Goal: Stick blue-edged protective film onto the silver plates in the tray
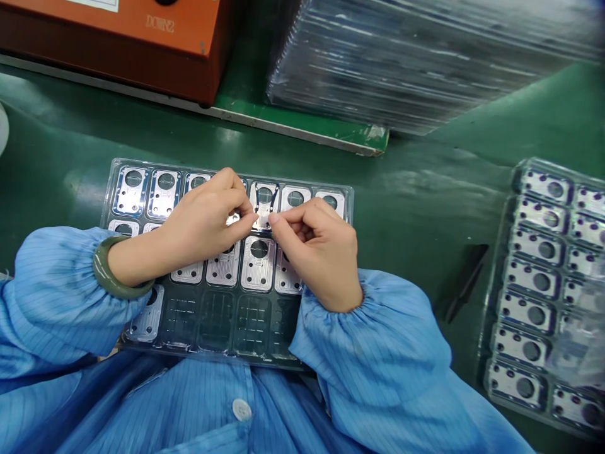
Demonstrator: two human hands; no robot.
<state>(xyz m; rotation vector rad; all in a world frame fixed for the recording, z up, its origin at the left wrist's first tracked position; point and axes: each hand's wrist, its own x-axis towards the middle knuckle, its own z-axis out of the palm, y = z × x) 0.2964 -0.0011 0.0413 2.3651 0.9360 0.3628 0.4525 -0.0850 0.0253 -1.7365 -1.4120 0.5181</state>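
Centrally, left hand (203, 217) and right hand (319, 249) together pinch one small metal plate (261, 219) between clenched fingers, above the clear tray (227, 328) on the green desk (416, 189).

Likely electronics assembly line, green mat (425, 208), stacked part trays (416, 63)

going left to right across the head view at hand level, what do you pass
left hand → metal part pinched by both hands' fingers → right hand → black tool → filled tray at the right edge

Small silver plate (261, 220), seemingly flat; pinched just above clear tray (215, 325).
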